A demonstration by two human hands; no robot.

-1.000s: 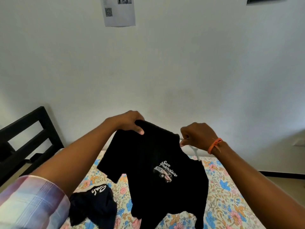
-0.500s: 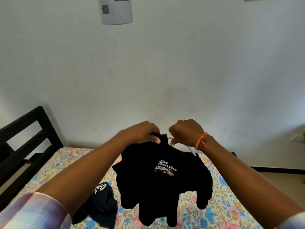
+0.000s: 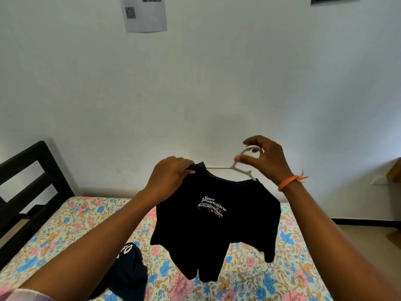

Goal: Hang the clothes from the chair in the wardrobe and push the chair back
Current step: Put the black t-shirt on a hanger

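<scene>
Both hands grip now: right [image 3: 263,158] moved onto hanger [image 3: 240,168] hook, left [image 3: 171,174] seemingly pinching shirt [image 3: 214,224] collar.

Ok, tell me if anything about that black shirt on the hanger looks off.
The black T-shirt sits lopsided on the white hanger: one hanger arm shows bare in the neck opening, where the left hand pinches the collar. The right hand holds the hook.
</scene>
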